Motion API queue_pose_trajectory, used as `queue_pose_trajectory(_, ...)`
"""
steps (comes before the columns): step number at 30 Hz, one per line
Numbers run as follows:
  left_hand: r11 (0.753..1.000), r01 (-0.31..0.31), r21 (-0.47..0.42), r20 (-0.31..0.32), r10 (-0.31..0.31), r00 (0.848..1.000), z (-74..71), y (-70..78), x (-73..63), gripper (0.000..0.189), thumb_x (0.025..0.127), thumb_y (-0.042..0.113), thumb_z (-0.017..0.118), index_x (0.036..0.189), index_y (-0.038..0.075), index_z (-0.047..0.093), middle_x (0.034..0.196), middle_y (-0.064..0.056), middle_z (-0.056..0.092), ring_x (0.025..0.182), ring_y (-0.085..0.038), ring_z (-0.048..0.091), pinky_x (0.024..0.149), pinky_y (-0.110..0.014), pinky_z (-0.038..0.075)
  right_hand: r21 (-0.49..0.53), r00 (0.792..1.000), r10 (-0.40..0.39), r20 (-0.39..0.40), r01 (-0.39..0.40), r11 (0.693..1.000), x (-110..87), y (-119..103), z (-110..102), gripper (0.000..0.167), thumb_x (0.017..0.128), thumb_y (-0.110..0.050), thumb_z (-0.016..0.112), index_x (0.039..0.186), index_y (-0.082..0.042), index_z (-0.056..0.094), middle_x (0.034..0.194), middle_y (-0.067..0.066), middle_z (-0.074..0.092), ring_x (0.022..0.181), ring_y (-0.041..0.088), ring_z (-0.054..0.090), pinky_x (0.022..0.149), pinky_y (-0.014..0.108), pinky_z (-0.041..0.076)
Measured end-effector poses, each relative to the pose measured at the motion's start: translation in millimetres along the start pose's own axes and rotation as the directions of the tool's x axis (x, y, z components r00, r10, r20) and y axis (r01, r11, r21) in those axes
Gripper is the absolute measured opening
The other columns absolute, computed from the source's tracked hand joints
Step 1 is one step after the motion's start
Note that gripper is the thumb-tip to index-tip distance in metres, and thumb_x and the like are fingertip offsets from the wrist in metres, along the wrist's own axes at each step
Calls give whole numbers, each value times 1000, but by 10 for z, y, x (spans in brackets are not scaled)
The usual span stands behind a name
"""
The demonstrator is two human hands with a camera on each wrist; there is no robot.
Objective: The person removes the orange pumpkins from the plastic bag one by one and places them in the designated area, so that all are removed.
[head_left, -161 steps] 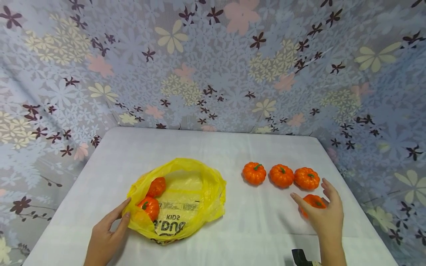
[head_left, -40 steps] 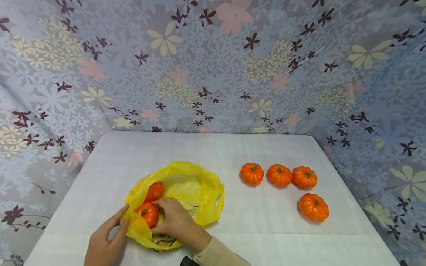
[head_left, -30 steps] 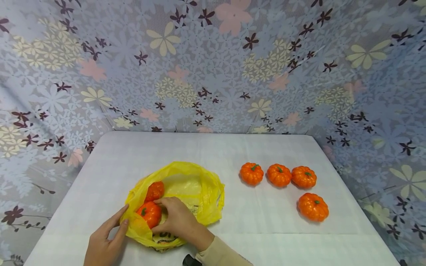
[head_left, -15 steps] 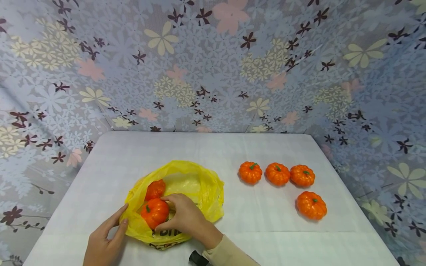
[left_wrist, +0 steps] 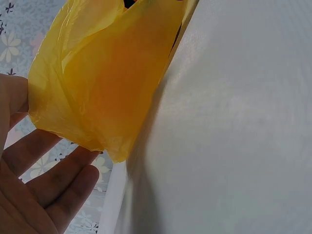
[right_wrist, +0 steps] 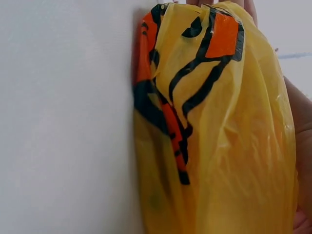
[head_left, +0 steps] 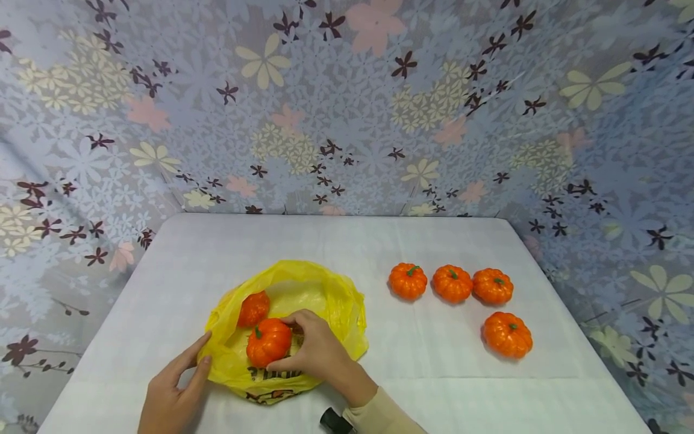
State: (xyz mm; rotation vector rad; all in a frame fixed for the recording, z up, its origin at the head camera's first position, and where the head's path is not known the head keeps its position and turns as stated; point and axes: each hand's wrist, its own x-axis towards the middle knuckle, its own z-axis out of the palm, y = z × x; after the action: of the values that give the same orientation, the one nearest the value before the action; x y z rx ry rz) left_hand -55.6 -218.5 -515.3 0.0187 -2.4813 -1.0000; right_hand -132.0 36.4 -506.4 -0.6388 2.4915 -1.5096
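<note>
A yellow plastic bag (head_left: 336,289) with black print lies on its side on the table, its mouth spread. Inside the mouth, my right hand (head_left: 325,355) grips a small orange pumpkin (head_left: 269,342) with a green stem between thumb and fingers. A second pumpkin (head_left: 253,308) sits behind it, partly covered by the bag's wall. At the bag's left edge, my left hand (head_left: 175,386) touches the plastic with thumb and forefinger spread apart; its fingers look fairly straight in the left wrist view. The bag (right_wrist: 243,126) hides most of the right hand in the right wrist view.
Right of the bag, three pumpkins stand in a row: a left one (head_left: 408,281), a middle one (head_left: 452,284) and a right one (head_left: 493,286). A fourth pumpkin (head_left: 506,335) stands nearer. The white table (head_left: 434,398) meets floral cloth (head_left: 347,120) at the back and sides.
The right hand was by the right-hand pumpkins, then reached into the bag. It has since drawn the gripped pumpkin to the right, away from the bag's left wall. The left hand has stayed put.
</note>
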Motion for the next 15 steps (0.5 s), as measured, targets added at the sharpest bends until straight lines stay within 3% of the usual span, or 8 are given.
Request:
queue_pose_trajectory(4,1000,-3,-12,3,3,1000,7,6,8,41,94,12,72,135,19,67,119,-3,72,90,-2,64,86,-1,38,87,998,-58,-27,60,994,-7,37,-28,67,67,-34,96,121,-11,63,117,-8,57,104,6,61,90,23,53)
queue_pose_trajectory(8,1000,-1,-11,4,1,1000,11,6,6,42,94,11,72,135,19,67,118,-4,72,90,-3,64,86,-1,37,127,998,-50,-48,56,990,-29,48,-68,71,68,-31,96,126,-10,62,122,-7,61,106,8,63,91,27,54)
queue_pose_trajectory(11,1000,5,-5,3,-5,1000,15,4,4,42,95,12,72,135,19,67,118,-3,72,90,-3,65,86,-1,37,131,997,-44,-57,51,990,-39,46,-91,81,68,-32,96,135,-7,59,124,-6,63,108,9,62,93,28,53)
queue_pose_trajectory(15,1000,9,5,1,-9,1000,21,2,2,41,95,14,72,135,19,67,119,-2,72,90,-3,65,86,-1,37,94,991,-105,-89,113,989,-42,32,-125,86,68,-30,96,140,-4,56,128,-2,60,112,11,61,94,26,52)
